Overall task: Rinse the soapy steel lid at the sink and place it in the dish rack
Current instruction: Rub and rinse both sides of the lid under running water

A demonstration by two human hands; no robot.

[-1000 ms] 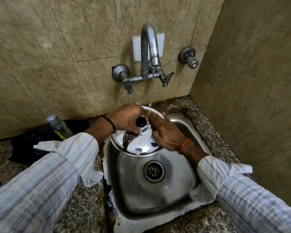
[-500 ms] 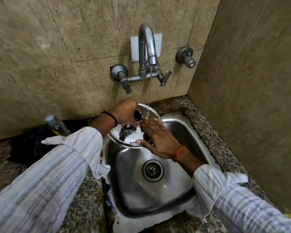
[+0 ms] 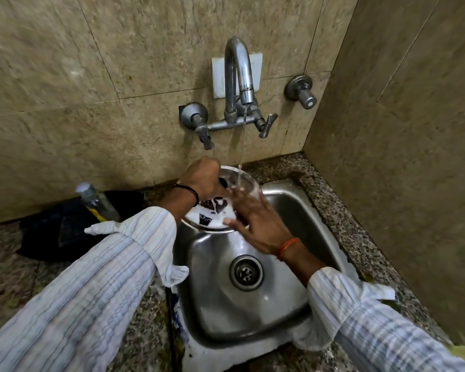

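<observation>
A round steel lid (image 3: 210, 216), white with soap foam, is tilted over the back left corner of the steel sink (image 3: 293, 210). My left hand (image 3: 203, 178) is shut on its black knob. My right hand (image 3: 255, 218) lies flat with fingers spread on the lid's right side, rubbing the face. A thin stream of water falls from the tap (image 3: 238, 76) onto the lid's upper part. No dish rack is in view.
A drain (image 3: 246, 272) sits in the middle of the basin. A clear bottle (image 3: 97, 202) and a black cloth (image 3: 65, 232) lie on the speckled counter at left. Tiled walls close in behind and at right, with a second valve (image 3: 301, 89) on the back wall.
The lid has moved up and back toward the wall, further under the water stream. My right hand slid down across its right side. Less foam covers the upper part.
</observation>
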